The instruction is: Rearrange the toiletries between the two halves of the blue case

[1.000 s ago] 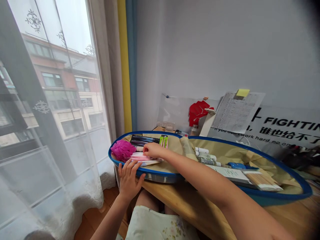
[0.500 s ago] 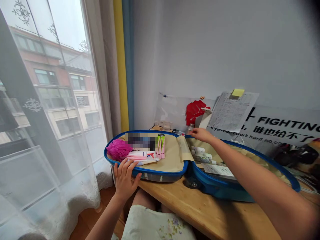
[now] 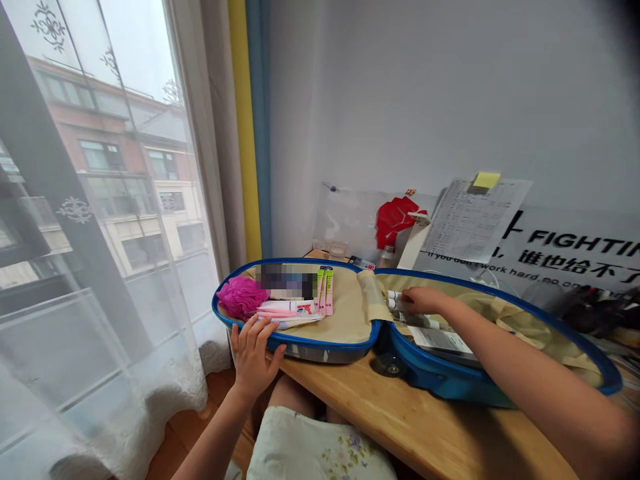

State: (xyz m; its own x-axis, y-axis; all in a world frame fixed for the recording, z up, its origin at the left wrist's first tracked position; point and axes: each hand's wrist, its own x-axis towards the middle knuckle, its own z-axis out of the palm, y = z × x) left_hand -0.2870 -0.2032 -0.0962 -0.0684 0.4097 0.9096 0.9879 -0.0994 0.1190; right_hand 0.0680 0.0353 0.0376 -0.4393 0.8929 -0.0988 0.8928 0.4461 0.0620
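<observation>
A blue-rimmed suitcase (image 3: 327,360) lies open on the wooden table, its two halves side by side. Spread fingers of my left hand (image 3: 255,350) rest on the near rim of the left half and hold nothing. Inside that half are a pink bath puff (image 3: 243,297), white and pink tubes (image 3: 285,308) and slim pink-green packs (image 3: 329,293). Over in the right half, my right hand (image 3: 423,300) has its fingers bent down and closed on a small white bottle (image 3: 395,305); its fingertips are partly hidden. Another white bottle (image 3: 394,295) lies beside it.
A printed booklet (image 3: 437,339) lies near the right half's front wall. Behind the suitcase stand a clear bottle (image 3: 387,257) and a white stand (image 3: 415,240). Sheer curtains (image 3: 125,300) hang at the left; dark items (image 3: 595,303) crowd the far right.
My right hand has moved from above the suitcase's back rim down into the right half, onto the white bottles. My left hand stays on the rim.
</observation>
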